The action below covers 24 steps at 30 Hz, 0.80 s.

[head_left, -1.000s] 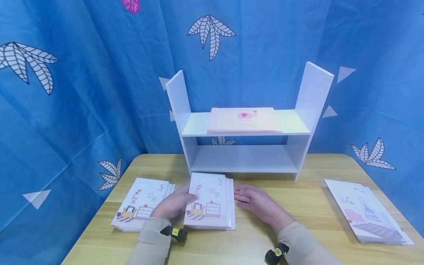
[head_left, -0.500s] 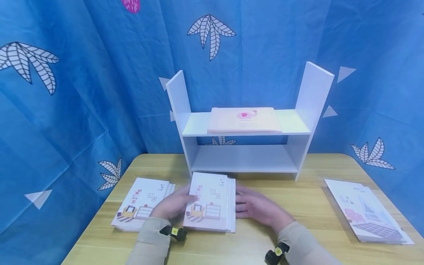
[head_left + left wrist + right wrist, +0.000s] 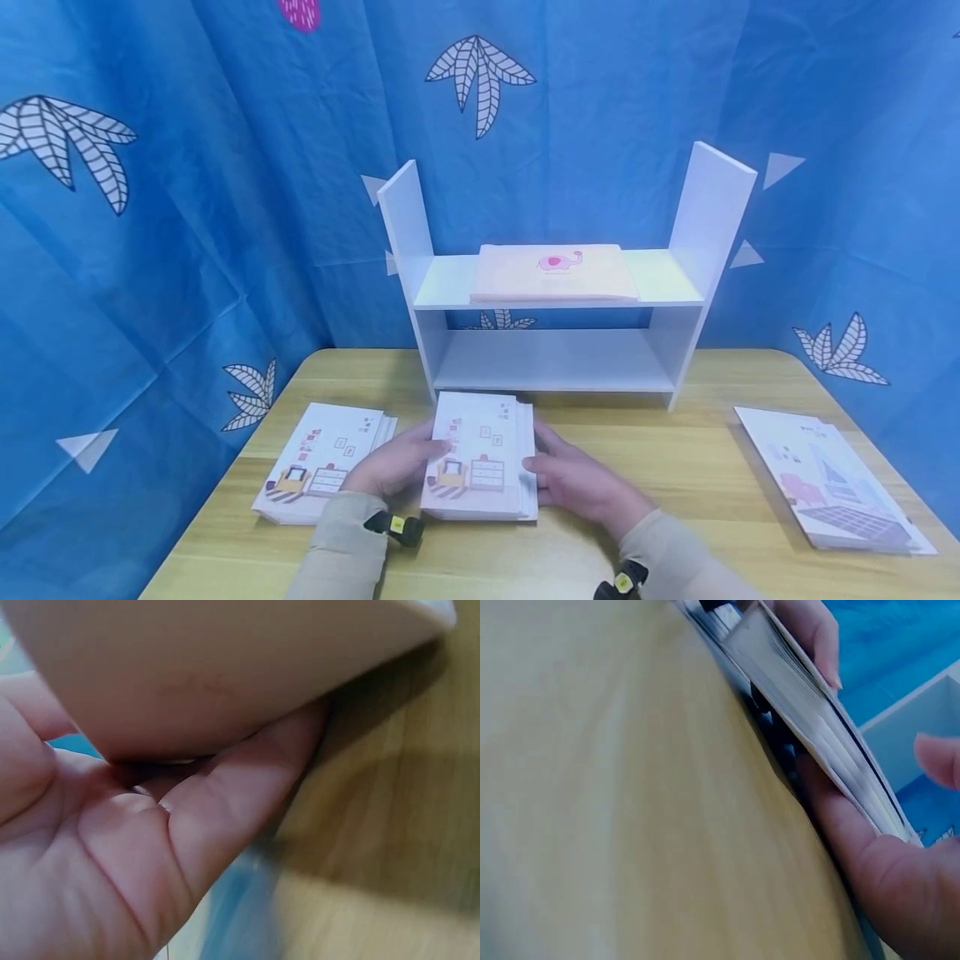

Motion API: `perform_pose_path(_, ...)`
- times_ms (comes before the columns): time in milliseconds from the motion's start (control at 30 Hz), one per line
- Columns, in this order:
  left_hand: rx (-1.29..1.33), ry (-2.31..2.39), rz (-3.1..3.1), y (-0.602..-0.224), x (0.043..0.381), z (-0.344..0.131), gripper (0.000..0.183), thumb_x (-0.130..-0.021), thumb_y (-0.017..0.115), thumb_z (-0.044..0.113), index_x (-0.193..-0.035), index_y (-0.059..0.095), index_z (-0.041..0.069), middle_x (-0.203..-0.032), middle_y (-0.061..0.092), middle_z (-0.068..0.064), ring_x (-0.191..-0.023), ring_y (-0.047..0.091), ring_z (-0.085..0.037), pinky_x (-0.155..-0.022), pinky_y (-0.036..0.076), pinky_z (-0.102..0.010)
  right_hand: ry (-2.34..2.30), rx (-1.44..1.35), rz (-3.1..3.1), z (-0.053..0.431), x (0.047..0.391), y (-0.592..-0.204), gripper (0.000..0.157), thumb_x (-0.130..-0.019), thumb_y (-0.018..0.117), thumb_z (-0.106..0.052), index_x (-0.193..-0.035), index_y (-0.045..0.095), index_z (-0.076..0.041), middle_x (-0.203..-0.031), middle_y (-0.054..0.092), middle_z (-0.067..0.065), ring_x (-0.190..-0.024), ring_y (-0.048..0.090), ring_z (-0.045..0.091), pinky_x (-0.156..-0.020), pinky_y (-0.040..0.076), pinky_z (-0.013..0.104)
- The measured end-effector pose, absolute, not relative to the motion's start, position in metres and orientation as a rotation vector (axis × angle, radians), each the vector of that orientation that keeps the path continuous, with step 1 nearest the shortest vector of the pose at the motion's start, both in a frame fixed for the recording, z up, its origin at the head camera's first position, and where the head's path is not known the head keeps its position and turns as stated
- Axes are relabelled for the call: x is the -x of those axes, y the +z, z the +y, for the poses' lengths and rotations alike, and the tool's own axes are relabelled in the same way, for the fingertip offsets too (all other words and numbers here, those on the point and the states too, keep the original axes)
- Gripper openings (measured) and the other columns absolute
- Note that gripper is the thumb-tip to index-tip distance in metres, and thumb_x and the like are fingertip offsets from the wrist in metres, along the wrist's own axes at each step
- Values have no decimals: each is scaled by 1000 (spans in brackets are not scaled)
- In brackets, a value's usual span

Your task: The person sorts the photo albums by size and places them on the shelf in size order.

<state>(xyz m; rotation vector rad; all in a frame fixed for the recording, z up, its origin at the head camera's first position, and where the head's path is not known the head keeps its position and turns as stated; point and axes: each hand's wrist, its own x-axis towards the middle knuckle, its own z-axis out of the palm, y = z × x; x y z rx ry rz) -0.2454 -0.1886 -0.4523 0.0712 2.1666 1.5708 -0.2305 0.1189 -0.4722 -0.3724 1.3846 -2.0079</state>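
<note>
In the head view a small stack of white books (image 3: 472, 450), its top cover printed with a chair and a chest of drawers, is tilted at the middle of the table. My left hand (image 3: 401, 458) grips its left edge, thumb on the cover, fingers underneath. At the right edge is my right hand (image 3: 577, 479), its thumb over the border. The right wrist view shows the page edges of the books (image 3: 817, 727), with the fingers of the right hand (image 3: 885, 877) under them and the thumb raised. In the left wrist view the pale underside of a book (image 3: 210, 675) rests on the left fingers.
A white two-tier shelf (image 3: 555, 358) stands behind, with a pink elephant-print book or folder (image 3: 555, 273) lying on its upper board. More white books (image 3: 322, 462) lie at the left and others (image 3: 832, 483) at the right of the wooden table (image 3: 675, 467). A blue curtain hangs behind.
My right hand has moved in against the stack's right edge, and its thumb has come over the border. The stack has shifted slightly right. My left hand keeps its grip.
</note>
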Motion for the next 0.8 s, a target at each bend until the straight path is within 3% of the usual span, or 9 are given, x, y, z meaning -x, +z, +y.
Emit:
perform_pose_path(167,-79,1621,2091,-454,246,-187,66,-100,61,34,-159,34,21,-130,65,-2,-119,61,-25,-105,41,-50,-2058,283,1460,113,230,-476,88,-98,54,-1,-164,1,-26,-146,46,25,-116,61,42,-93,54,53)
perform_pose_path(400,-93,1580,2123,-453,246,-186,70,-98,62,41,-160,32,26,-133,64,1,-124,57,-24,-109,35,-56,-2058,230,1553,108,230,-478,86,-99,52,0,-164,1,-23,-150,43,25,-115,63,38,-91,55,51)
perform_pose_path(800,-63,1614,2025,-441,240,-179,71,-98,63,38,-160,30,24,-128,66,-3,-116,62,-26,-103,43,-51,-2063,239,1616,104,227,-475,87,-99,51,0,-163,-5,-16,-138,51,30,-108,66,38,-86,58,50)
